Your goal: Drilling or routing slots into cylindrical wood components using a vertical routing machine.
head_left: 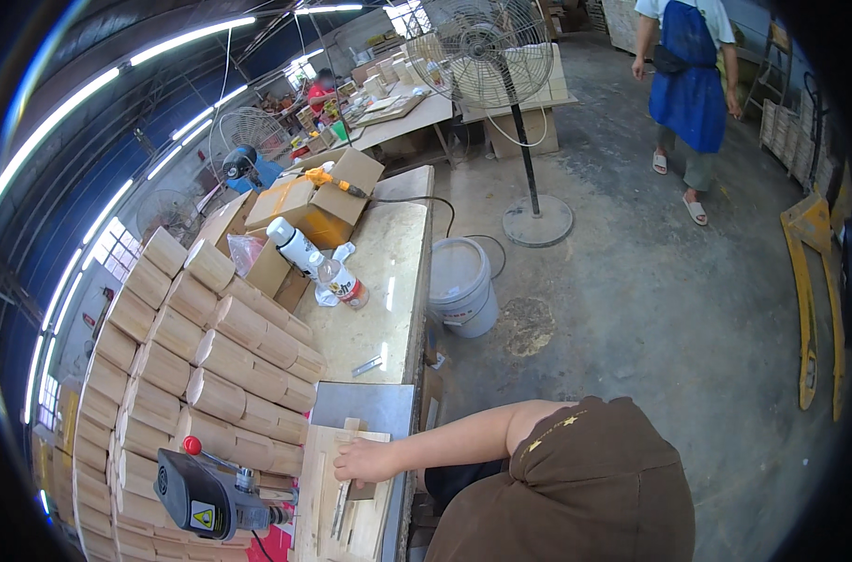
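Observation:
My right hand point(358, 463) reaches over a pale wooden board fixture point(315, 487) at the bench's near end. Its fingers are bent and closed at the upper end of a narrow metal strip point(339, 513); what lies under the fingertips is hidden. A short wooden piece point(353, 424) shows just beyond the knuckles. To the left of the fixture stands a grey bench drill point(201, 496) with a red knob point(192, 445), its chuck point(281, 515) pointing toward the board. My left hand does not show.
Stacked rounded wooden blocks point(229, 365) rise behind the drill. On the bench point(388, 253) are a small metal plate point(367, 366), a white bottle point(293, 245), a drink bottle point(341, 283) and an orange power drill point(337, 182) on cartons. A bucket point(463, 286), standing fan point(524, 140), pallet jack point(810, 281) and blue-aproned person point(691, 75) are beyond.

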Tool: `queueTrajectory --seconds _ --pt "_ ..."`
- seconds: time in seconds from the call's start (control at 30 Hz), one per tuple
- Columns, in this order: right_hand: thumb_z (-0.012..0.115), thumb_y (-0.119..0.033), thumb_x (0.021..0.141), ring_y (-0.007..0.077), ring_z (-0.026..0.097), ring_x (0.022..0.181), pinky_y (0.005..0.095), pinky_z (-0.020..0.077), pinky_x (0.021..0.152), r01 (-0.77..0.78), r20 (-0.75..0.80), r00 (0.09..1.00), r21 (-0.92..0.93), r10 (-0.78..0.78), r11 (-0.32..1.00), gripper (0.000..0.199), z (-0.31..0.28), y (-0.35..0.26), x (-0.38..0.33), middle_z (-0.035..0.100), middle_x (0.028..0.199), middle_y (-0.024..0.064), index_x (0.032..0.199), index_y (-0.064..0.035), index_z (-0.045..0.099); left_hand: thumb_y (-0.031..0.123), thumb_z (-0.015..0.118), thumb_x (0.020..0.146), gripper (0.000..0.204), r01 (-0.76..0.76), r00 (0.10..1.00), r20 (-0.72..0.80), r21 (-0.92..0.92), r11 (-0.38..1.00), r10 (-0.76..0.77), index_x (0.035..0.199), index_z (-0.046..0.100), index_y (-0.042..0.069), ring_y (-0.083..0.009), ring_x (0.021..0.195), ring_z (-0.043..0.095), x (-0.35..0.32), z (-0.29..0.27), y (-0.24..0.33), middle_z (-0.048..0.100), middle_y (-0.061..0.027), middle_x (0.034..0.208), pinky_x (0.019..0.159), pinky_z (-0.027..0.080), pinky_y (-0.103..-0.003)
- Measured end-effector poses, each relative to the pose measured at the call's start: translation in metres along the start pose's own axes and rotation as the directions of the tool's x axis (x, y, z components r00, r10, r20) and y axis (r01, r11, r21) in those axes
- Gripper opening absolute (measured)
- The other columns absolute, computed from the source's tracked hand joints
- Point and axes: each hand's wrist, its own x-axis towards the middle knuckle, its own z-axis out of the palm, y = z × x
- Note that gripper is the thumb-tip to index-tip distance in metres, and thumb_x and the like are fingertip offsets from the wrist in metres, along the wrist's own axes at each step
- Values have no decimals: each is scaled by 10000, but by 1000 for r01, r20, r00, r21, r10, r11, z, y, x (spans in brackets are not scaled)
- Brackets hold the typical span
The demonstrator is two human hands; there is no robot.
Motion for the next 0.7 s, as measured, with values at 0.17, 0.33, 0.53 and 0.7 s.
queueTrajectory --seconds 0.17,0.33,0.53,0.7 --pt "670 -261 705 249 479 933 402 402 755 164 58 984 85 -169 983 271 9 -27 -12 518 896 39 883 -105 536 82 702 673 455 157 983 -90 -56 986 -161 1089 560 -36 -272 970 540 33 -10 115 550 -196 1082 827 463 -371" --pt "685 -189 667 280 542 883 400 429 755 320 88 937 165 -338 933 255 2 -49 -12 583 875 73 878 -88 583 65 687 650 518 561 713 -512 8 828 -478 1135 530 -25 -275 1047 515 -22 -113 284 512 -190 1168 880 453 -371" --pt "699 -56 612 321 515 832 420 403 701 231 -79 971 73 -226 970 311 -13 -48 -6 573 869 112 887 -47 554 53 630 554 403 636 735 -609 467 615 -298 947 568 -14 -394 1099 462 -22 -130 318 429 -213 1221 937 394 -406" --pt "684 -12 622 332 503 837 412 408 726 209 -43 978 116 -206 971 348 -3 -56 -1 559 892 140 950 -27 568 60 710 570 482 740 647 -637 393 545 -419 1024 550 49 -367 1129 447 -34 -131 333 384 -171 1253 916 426 -416"
